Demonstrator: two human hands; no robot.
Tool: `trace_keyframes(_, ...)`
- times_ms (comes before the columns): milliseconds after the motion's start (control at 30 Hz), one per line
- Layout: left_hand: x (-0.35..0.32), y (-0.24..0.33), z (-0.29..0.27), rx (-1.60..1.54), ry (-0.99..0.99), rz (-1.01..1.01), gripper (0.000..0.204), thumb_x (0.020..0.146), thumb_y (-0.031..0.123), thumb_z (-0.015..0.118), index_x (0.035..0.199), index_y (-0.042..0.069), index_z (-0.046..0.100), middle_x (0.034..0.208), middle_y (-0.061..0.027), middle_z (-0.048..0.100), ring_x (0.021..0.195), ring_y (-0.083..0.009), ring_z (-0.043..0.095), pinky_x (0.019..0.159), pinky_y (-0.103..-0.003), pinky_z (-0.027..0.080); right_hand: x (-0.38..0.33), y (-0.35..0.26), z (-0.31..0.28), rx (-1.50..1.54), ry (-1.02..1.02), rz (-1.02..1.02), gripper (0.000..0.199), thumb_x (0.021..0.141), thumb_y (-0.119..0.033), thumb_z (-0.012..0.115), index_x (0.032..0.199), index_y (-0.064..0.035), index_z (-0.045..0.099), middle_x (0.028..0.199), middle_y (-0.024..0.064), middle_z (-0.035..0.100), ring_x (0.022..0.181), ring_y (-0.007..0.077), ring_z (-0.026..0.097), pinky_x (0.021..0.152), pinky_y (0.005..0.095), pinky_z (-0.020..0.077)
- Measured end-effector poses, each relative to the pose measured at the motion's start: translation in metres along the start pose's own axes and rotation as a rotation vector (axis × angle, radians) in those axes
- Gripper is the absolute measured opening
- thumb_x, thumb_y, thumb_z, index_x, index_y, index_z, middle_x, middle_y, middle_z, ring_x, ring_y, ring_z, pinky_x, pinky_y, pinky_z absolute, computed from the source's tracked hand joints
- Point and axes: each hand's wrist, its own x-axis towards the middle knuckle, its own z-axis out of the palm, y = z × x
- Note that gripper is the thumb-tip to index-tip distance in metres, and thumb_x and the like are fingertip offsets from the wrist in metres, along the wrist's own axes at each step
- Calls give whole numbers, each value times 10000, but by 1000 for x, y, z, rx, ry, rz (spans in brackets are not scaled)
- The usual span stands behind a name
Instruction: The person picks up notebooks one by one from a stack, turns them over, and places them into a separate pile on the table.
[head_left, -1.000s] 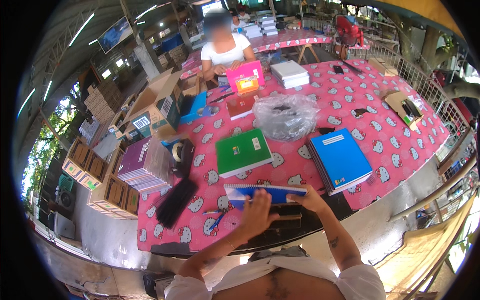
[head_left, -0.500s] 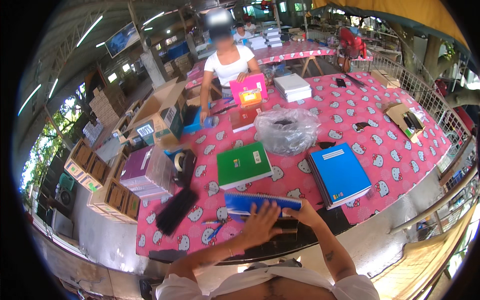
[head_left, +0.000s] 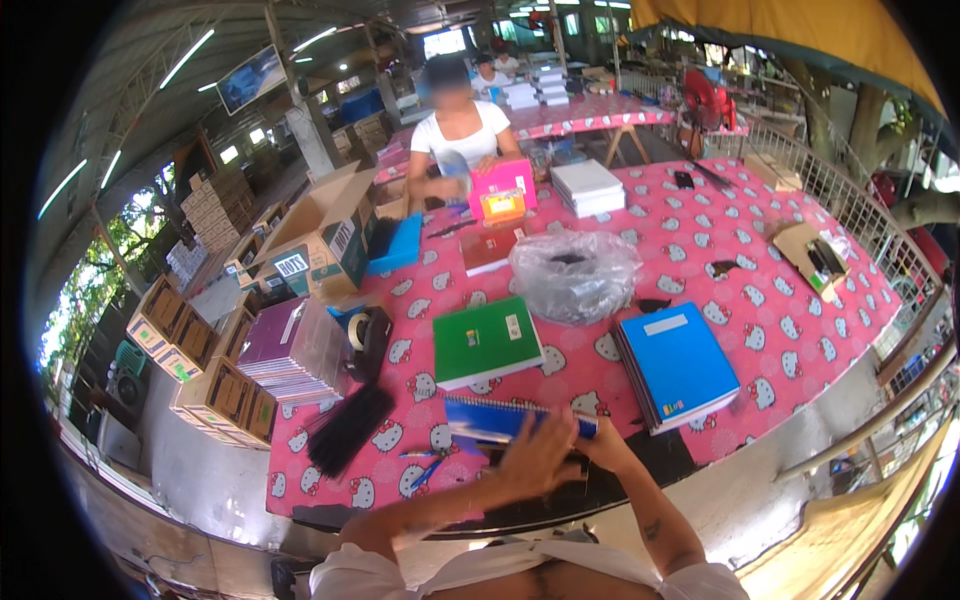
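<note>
A blue spiral notebook (head_left: 488, 420) is tilted up at the table's near edge, its coil along the top. My right hand (head_left: 606, 447) grips its right end. Across its front lies my left hand (head_left: 540, 452), fingers spread and slightly blurred; whether the palm touches the cover I cannot tell. Beyond the notebook lies a green notebook (head_left: 487, 342). To the right sits a small stack topped by a bright blue notebook (head_left: 678, 362). Blue pens (head_left: 426, 470) and a bundle of black strips (head_left: 350, 430) lie to the left.
A clear plastic bag (head_left: 575, 280) sits mid-table. A tape dispenser (head_left: 370, 340) stands by a stack of purple notebooks (head_left: 290, 350). An open carton (head_left: 315, 240) is at the left edge. Across the table, a person (head_left: 460, 130) handles a pink notebook (head_left: 503, 185).
My left hand has slid right along the blue spiral notebook, toward my right hand. The person opposite has raised an arm with something blurred. The view has shifted slightly.
</note>
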Motion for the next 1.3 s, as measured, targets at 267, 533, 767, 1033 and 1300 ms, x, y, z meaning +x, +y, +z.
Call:
trace_keyframes(267,10,7,-6,-52,-22,57,800,954,550,527,1478,-43,412,1566,-244,367,1448,-379,367,1143,-605,264,-3,1,2,-19,59,-117,260,868,14,687,1128,17,679,957,31,733,905,94,631,831,295,529)
trace_keyframes(533,-16,20,-4,-257,22,96,877,960,546,510,1517,-96,293,1582,-316,278,1502,-447,233,1171,-636,167,-12,14,4,-155,87,2,319,873,-60,738,1170,18,649,1020,82,731,930,99,630,814,301,541)
trace_keyframes(767,-97,3,1,-1666,68,-840,768,1010,635,452,1481,29,440,1387,-152,552,1267,-231,518,1084,-378,404,-86,-13,90,-366,208,-172,384,849,-275,819,1128,-66,657,1133,72,635,1049,255,628,900,427,509)
trace_keyframes(1033,-241,-140,52,-182,-131,-751,737,940,564,591,1451,44,476,1479,-296,431,1327,-468,449,1065,-524,411,-10,7,146,-1192,-65,-668,484,811,-188,720,1280,-288,654,1174,1,570,1090,250,534,863,501,405)
trace_keyframes(1300,-234,-129,12,-628,43,-1064,547,1045,408,496,1494,97,462,1238,-184,602,1110,-371,584,931,-522,475,56,-68,180,-1278,230,-679,404,846,-273,715,1222,-133,669,1042,53,627,962,240,613,813,390,474)
